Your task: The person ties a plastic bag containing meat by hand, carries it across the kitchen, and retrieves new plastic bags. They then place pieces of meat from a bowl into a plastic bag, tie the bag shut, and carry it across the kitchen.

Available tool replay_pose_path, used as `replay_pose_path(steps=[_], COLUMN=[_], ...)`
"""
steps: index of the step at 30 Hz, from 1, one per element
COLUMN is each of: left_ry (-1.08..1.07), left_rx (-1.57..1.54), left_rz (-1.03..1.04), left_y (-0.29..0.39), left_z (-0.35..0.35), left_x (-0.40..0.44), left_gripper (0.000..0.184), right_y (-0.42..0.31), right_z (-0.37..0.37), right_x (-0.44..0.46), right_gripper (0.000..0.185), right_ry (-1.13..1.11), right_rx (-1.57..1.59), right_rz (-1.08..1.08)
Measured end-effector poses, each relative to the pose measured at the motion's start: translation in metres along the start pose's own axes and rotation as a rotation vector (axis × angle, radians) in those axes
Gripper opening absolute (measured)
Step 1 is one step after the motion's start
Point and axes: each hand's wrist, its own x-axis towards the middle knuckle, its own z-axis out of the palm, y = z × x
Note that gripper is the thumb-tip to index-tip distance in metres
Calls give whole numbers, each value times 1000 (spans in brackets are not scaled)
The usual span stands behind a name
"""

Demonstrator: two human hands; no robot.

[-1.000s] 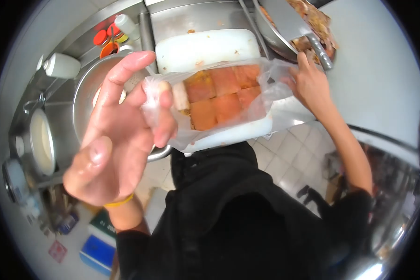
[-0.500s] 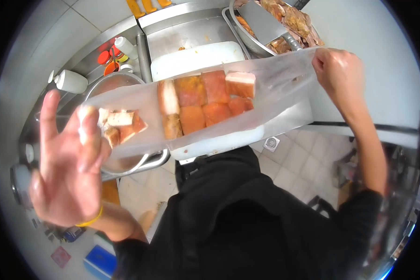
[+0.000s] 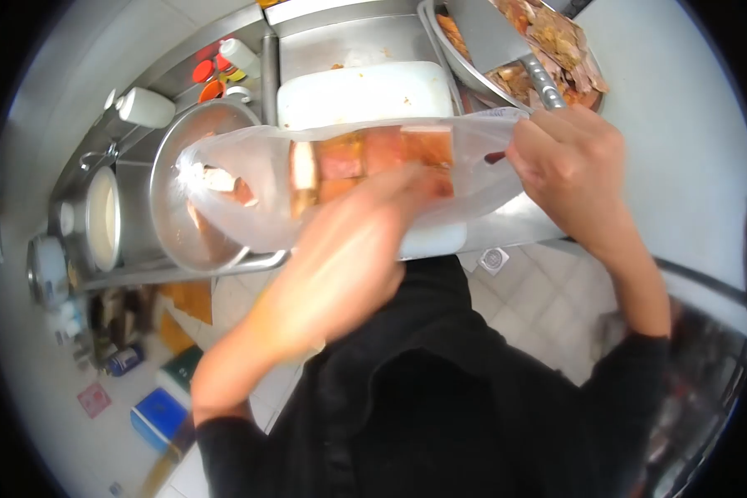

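Note:
A clear plastic bag (image 3: 253, 149) stretches across the white cutting board (image 3: 361, 93), with several square orange-brown meat pieces (image 3: 340, 159) showing under or through it. My right hand (image 3: 568, 166) is closed on the bag's right end. Over the lower middle of the bag is my left hand (image 3: 349, 241), blurred by motion, its fingers reaching toward the meat at the right; whether they hold anything cannot be seen. The bag's left end lies over a large steel bowl (image 3: 170, 178) with a few meat chunks (image 3: 224, 183) in it.
A cleaver (image 3: 490, 37) rests over a pan of cooked meat (image 3: 560, 41) at the upper right. Bottles (image 3: 239, 58) and red-lidded jars (image 3: 203, 71) stand at the upper left. Farther left are a white bottle (image 3: 147, 108) and a round container (image 3: 104, 217).
My left hand has let go of the bag's left end and moved right, over the meat. My right hand has come slightly left and down, still gripping the bag, which hangs slacker.

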Motion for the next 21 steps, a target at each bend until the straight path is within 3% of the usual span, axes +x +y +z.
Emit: replay_pose_path(steps=[3,6,9,13,17,20,21], left_ry=[33,100,96,-6,144,169,30], left_rx=[4,165,405,604,599,387,373], left_rz=[74,180,160,29,133,103,26], left_y=[-82,-110,-113,-107,-126,-127,-121], left_z=[107,147,171,177,198,185,170], left_x=[72,92,109,126,114,117,129], left_gripper=[55,60,66,68,69,73,73], right_y=[-5,-5,5,16,24,18,16], right_z=[2,0,15,23,22,22,24], right_x=[0,-4,-5,2,13,15,16], right_gripper=[17,25,15,14,15,15,15], right_ry=[51,36,203,189,218,184,166], right_rx=[10,71,94,50,71,95,104], right_rz=[-16,4,-70,-115,-184,-197,-201])
